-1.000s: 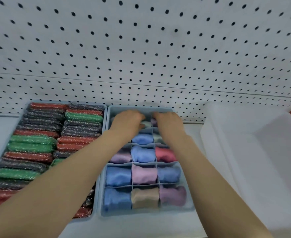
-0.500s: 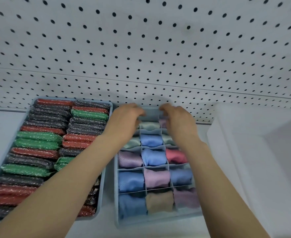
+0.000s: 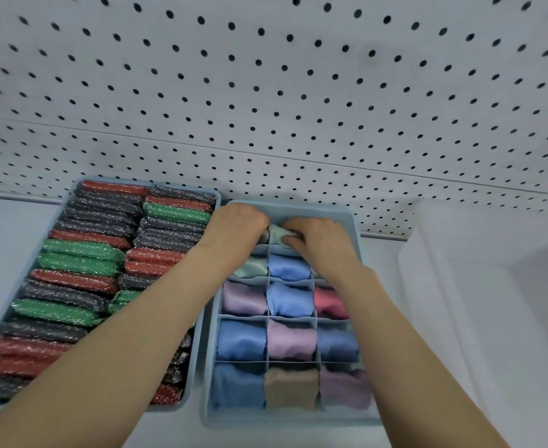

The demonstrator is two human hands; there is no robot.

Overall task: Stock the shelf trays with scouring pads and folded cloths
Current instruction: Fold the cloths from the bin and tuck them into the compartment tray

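A blue divided tray (image 3: pixel 285 418) on the shelf holds several folded cloths in blue, lilac, pink, tan and mint, one per cell. In its far middle cell lies a pale mint cloth (image 3: pixel 277 233). My left hand (image 3: pixel 238 223) and my right hand (image 3: pixel 319 240) both have curled fingers on that cloth at the tray's back row. To the left a second blue tray (image 3: pixel 198 360) is packed with rows of red, green and dark grey scouring pads (image 3: pixel 81 263).
A white pegboard wall (image 3: pixel 266 92) rises right behind the trays. A large white plastic bin (image 3: pixel 492 302) stands at the right, close to the cloth tray. Pale shelf surface shows at the far left and along the front edge.
Both hands have dropped from the tray's back rim into the far middle cell and closed on the mint cloth. The view has shifted slightly, trays sitting further right in frame.
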